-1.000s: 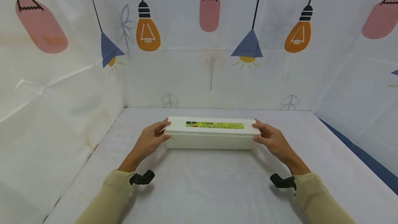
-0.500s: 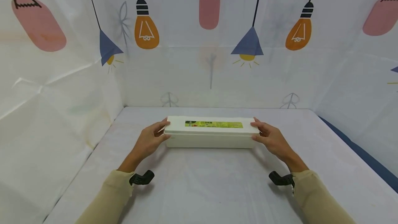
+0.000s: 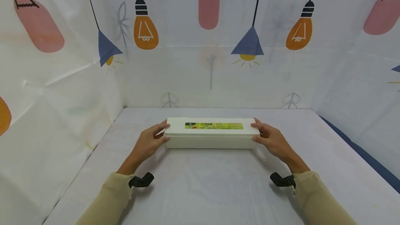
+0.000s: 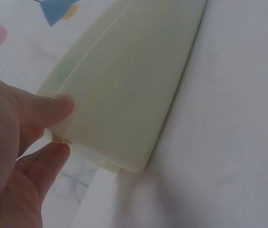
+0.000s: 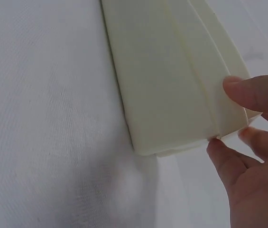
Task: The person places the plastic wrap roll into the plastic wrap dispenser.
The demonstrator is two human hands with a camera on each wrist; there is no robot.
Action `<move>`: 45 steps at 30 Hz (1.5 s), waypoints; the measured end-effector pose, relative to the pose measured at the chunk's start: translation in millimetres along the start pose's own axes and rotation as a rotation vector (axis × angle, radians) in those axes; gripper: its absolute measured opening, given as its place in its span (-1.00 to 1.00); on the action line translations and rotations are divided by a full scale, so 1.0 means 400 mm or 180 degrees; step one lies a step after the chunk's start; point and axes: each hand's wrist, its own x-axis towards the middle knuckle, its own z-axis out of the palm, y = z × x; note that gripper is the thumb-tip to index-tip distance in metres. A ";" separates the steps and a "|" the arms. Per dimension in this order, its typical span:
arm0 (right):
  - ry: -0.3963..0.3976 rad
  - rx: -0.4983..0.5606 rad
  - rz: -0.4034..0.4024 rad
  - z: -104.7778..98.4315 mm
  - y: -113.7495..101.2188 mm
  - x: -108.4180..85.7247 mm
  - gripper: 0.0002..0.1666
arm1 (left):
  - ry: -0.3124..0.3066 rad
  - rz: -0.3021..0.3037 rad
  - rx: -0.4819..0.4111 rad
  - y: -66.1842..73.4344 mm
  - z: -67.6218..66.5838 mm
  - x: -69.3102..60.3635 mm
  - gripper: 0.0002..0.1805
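A long white lidded box [image 3: 210,143] lies crosswise on the table, with a yellow-green printed label [image 3: 214,126] on its top. My left hand [image 3: 149,142] grips the box's left end, thumb on the front face and fingers at the end and top edge. At the opposite end, my right hand [image 3: 275,141] holds it the same way. In the left wrist view the thumb [image 4: 53,110] presses the front near the lid seam. The right wrist view shows the other thumb [image 5: 250,90] on the lid's front edge, with fingertips under the lid's rim at the end.
A white cloth covers the table [image 3: 209,190]. Behind it hangs a white curtain [image 3: 187,72] printed with lamps and bulbs, which also runs along both sides. A blue strip [image 3: 359,147] shows past the right table edge. Each wrist wears a black camera mount [image 3: 141,180].
Both hands keep their hold on the box, which stays nearly in place. The head view has shifted slightly.
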 end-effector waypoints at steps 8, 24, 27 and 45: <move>0.0037 -0.0199 -0.0055 -0.001 0.001 0.003 -0.28 | 0.0025 -0.0015 0.0000 -0.003 0.001 -0.001 -0.48; 0.0134 -0.0340 0.0074 0.006 0.009 -0.002 -0.12 | 0.0001 0.0023 -0.0129 -0.013 0.005 -0.002 -0.45; 0.0162 -0.0332 0.0094 0.008 0.009 -0.003 -0.10 | 0.0017 0.0031 -0.0110 -0.017 0.007 -0.002 -0.45; 0.0381 -0.0650 0.0385 0.008 0.010 -0.002 -0.09 | 0.0080 -0.0046 -0.0070 -0.016 0.011 -0.001 -0.45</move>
